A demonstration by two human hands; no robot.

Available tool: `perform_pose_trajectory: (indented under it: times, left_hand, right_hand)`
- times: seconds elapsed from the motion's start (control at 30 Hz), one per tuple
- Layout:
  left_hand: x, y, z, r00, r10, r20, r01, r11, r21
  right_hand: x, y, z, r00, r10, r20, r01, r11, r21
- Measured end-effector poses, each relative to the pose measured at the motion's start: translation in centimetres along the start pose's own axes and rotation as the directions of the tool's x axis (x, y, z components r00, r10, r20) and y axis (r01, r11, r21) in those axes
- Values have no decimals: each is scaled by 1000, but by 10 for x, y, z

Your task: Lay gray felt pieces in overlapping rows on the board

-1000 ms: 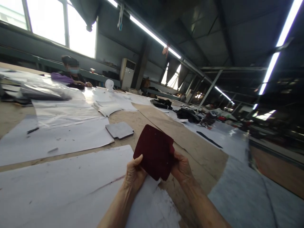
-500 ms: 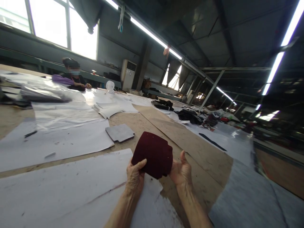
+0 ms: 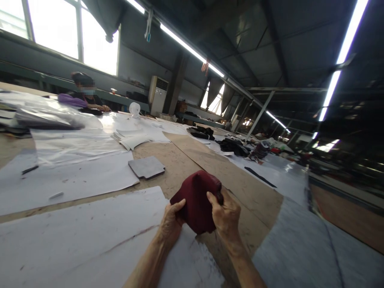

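Both my hands hold a dark red fabric piece (image 3: 196,202) above the table. My left hand (image 3: 172,222) grips its left lower edge, thumb on top and fingers underneath. On the other side, my right hand (image 3: 226,212) is closed on the right edge, its thumb pressing the near face. The fabric bulges upward between them and its right edge curls over. Whether it is one layer or a stack I cannot tell. Just beyond, a stack of grey cut pieces (image 3: 147,167) with notched corners lies on the tabletop.
White paper sheets (image 3: 75,236) spread at the left, with a small white stick (image 3: 56,195) and a dark stick (image 3: 30,169) on them. Grey felt-like material (image 3: 300,240) lies at the right. Dark fabric heaps (image 3: 232,147) sit farther back. Across the table sits a person (image 3: 84,96).
My right hand has gone from open, palm up beside the fabric, to closed on its right edge. The dark red piece has bent from flat to bulging. The view has shifted slightly.
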State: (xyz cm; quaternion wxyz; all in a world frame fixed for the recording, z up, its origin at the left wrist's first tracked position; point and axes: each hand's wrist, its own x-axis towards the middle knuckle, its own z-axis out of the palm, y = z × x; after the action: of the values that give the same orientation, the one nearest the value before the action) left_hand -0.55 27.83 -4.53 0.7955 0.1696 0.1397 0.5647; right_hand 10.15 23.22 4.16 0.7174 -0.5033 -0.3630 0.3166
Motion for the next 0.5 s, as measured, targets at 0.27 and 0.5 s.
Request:
perform_pose_trajectory:
  times: [0.27, 0.5]
  left_hand:
    - [-5, 0, -3, 993, -22, 114, 18, 999, 43]
    - [-3, 2, -7, 969, -194, 156, 199, 980, -20]
  right_hand:
    - [-12, -4, -13, 999, 35, -38, -31, 995, 95]
    - [-62, -64, -24, 774, -605, -189, 444, 730, -519]
